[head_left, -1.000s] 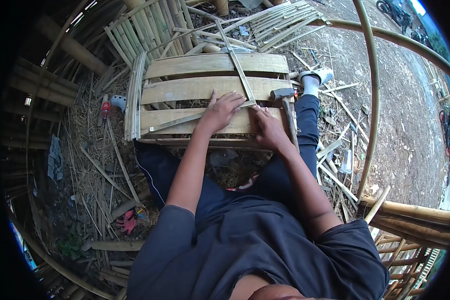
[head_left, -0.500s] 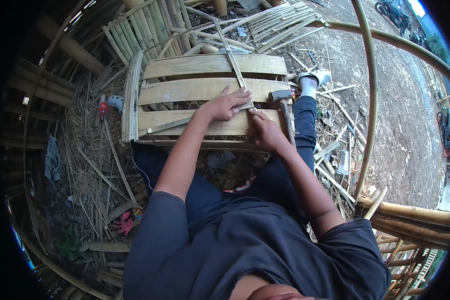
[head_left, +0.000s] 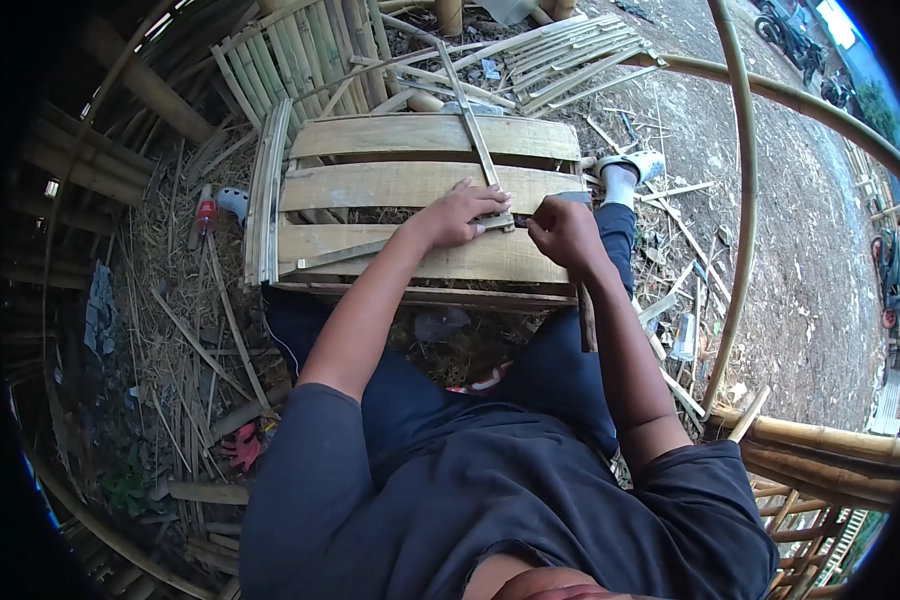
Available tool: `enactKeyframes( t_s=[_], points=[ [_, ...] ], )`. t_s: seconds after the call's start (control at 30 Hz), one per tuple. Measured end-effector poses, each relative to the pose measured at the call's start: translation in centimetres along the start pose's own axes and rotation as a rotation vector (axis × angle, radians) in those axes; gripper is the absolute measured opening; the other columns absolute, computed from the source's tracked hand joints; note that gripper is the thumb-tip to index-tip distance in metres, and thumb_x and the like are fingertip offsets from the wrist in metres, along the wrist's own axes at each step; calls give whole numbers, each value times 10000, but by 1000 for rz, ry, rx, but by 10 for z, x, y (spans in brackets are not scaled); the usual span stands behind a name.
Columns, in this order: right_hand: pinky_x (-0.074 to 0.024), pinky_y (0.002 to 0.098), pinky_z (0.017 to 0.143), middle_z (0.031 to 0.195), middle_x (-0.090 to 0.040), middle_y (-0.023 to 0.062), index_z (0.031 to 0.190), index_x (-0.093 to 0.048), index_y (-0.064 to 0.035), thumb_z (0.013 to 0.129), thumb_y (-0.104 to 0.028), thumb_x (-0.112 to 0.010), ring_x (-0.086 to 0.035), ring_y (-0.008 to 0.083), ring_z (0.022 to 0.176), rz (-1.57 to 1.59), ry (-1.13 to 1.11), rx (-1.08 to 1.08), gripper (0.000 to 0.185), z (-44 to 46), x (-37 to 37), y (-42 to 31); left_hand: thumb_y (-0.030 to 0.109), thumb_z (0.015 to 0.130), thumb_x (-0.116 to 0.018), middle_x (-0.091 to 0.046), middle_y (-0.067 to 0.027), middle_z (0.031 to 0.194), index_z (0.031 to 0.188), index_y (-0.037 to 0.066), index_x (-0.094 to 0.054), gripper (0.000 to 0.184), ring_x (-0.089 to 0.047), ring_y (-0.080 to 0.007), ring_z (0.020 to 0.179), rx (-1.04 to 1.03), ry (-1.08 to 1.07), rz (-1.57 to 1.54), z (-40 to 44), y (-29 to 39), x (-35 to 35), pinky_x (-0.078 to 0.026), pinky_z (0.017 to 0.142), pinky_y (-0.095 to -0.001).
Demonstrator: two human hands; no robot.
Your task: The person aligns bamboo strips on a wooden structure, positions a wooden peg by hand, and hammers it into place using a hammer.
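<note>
My left hand (head_left: pixel 462 213) presses down on two thin bamboo strips where their ends meet, with its fingers curved over the joint. One bamboo strip (head_left: pixel 467 113) runs away across the wooden slats; the other bamboo strip (head_left: pixel 345 250) slants to the left. Just right of the joint, my right hand (head_left: pixel 567 236) is closed around a hammer, thumb side towards the strips. Above the fist a bit of the hammer's head shows, and its wooden handle (head_left: pixel 587 322) sticks out below the wrist. Under both hands is a slatted wooden crate (head_left: pixel 365 185).
A bundle of thin strips (head_left: pixel 266 200) leans at the crate's left end. Bamboo slat panels (head_left: pixel 570 55) lie behind it. A curved bamboo pole (head_left: pixel 742 200) rises at right. A red bottle (head_left: pixel 206 215) and a red glove (head_left: pixel 241 447) lie among scraps at left.
My right hand has moved up and right from the joint and closed around the hammer, which has shifted from where it lay on the crate. My left hand stays on the strips.
</note>
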State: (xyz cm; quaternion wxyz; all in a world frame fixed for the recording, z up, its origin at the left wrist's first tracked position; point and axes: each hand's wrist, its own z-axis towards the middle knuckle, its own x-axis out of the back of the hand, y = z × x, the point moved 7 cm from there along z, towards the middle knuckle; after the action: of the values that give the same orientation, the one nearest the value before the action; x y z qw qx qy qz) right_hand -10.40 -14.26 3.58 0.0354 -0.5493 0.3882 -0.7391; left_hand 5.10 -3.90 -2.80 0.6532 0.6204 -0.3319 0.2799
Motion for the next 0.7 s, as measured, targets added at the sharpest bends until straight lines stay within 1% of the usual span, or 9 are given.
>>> enactKeyframes(
  t_s=[0.13,0.17,0.27,0.3,0.37,0.4,0.5,0.6,0.7],
  points=[
    [-582,484,738,789,-730,208,809,-758,-29,812,-199,-731,-730,403,777,-71,-100,16,173,22,-9,-5,-2,864,-668,-465,-5,1656,1499,153,-581,660,-340,-210,1582,5,78,-1,-3,2,-5,-136,1311,-609],
    [-569,417,653,746,-731,171,808,-753,-17,802,-196,-809,-733,327,680,-90,-89,64,188,27,-14,-2,12,864,-669,-469,-6,1653,1501,153,-579,659,-346,-209,1579,6,91,8,-4,3,-5,-144,1311,-610],
    [-568,423,651,741,-729,164,795,-756,-31,790,-197,-796,-724,339,674,-98,-132,100,170,38,-21,-3,71,848,-681,-504,-17,1625,1438,155,-629,598,-387,-202,1553,-2,165,61,-8,7,-4,-181,1307,-600],
    [-572,447,680,760,-729,183,793,-758,-35,791,-197,-765,-723,369,707,-113,-158,82,163,40,-22,-4,94,840,-686,-519,-23,1612,1405,156,-655,569,-405,-199,1542,-7,197,83,-8,7,-3,-196,1305,-594],
    [-580,495,737,797,-727,220,790,-763,-42,792,-198,-705,-722,429,773,-142,-212,47,167,43,-24,-6,110,840,-672,-568,-39,1565,1442,150,-600,608,-463,-223,1500,-32,229,96,-7,7,-2,-222,1297,-594],
    [-581,498,739,798,-725,227,788,-761,-36,789,-192,-697,-722,432,773,-162,-227,41,168,45,-26,-5,118,839,-666,-592,-47,1541,1461,146,-572,629,-491,-234,1479,-43,244,103,-8,9,-1,-235,1293,-594],
    [-582,505,745,798,-720,244,780,-752,-21,781,-178,-679,-724,440,775,-209,-266,35,173,47,-33,-3,133,859,-656,-664,-65,1452,1526,144,-434,703,-579,-276,1388,74,326,-51,-8,3,2,-264,1281,-588],
    [-583,509,745,795,-717,253,770,-746,-12,777,-177,-672,-725,441,774,-231,-269,51,181,49,-34,-5,153,867,-664,-709,-93,1375,1551,150,-328,763,-632,-312,1311,80,331,1,-2,0,-3,-284,1270,-580],
    [-584,508,741,805,-722,251,767,-747,-15,778,-184,-672,-727,440,772,-252,-276,40,185,48,-34,-5,213,856,-715,-719,-105,1335,1527,155,-381,752,-625,-324,1304,162,321,-4,1,2,-3,-281,1275,-560]
  ],
)
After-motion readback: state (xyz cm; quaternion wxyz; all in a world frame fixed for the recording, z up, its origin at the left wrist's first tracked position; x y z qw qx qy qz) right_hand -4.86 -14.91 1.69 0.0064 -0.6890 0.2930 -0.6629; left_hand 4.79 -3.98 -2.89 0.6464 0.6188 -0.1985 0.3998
